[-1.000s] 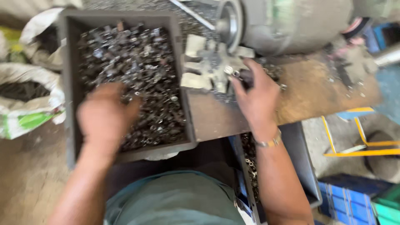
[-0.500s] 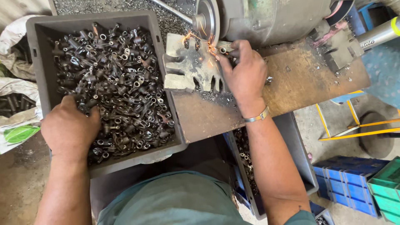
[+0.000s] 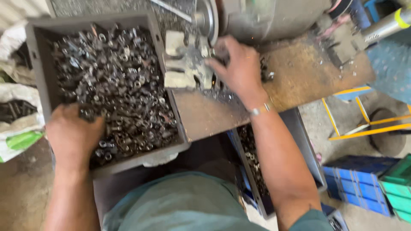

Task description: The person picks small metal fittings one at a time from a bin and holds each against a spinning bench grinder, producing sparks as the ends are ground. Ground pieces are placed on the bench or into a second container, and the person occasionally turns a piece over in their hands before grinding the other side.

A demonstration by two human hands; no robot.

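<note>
Down low at left, left hand [image 3: 72, 136] sunk palm-down into small metal parts [image 3: 115, 81] filling grey bin [image 3: 40, 64], fingers curled among them, grip unclear. Further right, right hand [image 3: 239, 68] over tabletop [image 3: 299, 81], pressed against metal fixture [image 3: 186, 64] beside grinding wheel [image 3: 209, 19]; whether anything is pinched, cannot tell.

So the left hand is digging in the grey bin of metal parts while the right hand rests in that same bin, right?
Not quite. The head view shows the right hand outside the bin, up at the grinder wheel on the bench. The left hand is indeed in the metal parts.
</note>
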